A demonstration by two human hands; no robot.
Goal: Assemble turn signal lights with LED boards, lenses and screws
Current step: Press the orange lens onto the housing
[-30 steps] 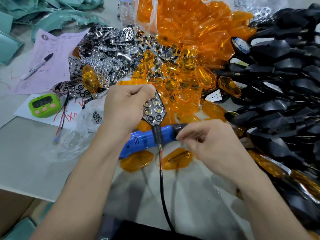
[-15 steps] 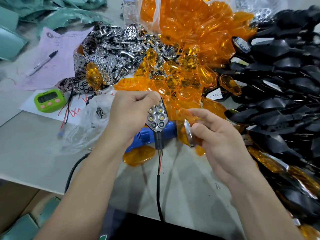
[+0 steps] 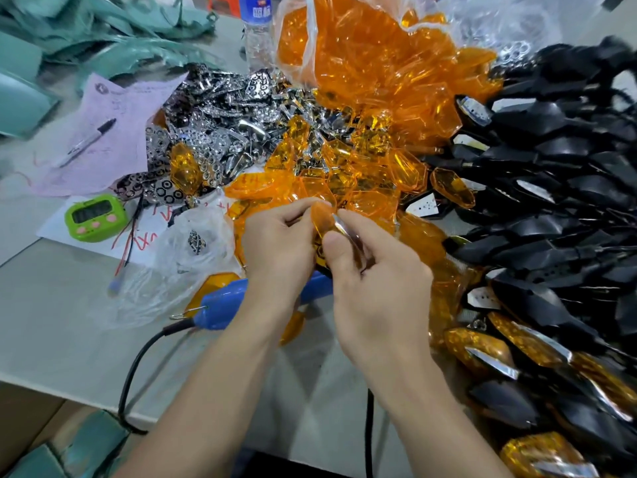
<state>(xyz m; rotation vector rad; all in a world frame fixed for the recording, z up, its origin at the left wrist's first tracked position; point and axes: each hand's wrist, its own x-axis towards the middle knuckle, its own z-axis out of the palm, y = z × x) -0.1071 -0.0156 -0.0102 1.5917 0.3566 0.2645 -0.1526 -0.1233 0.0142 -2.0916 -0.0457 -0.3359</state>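
My left hand grips a turn signal light whose body is hidden between both hands. My right hand pinches an orange lens with a chrome edge and holds it against that light. The light's black cable hangs down below my wrists. A blue electric screwdriver lies on the table under my left wrist. Loose orange lenses are heaped behind my hands, and chrome reflector boards are piled at the back left. Black housings fill the right side.
A green timer and papers with a marker pen lie at the left. A clear plastic bag sits left of my hands. Assembled lights are stacked at the lower right. A water bottle stands at the back.
My right hand picked an orange lens off the table and brought it onto the light in my left hand. The reflector face that showed earlier is now covered. The view shifted.
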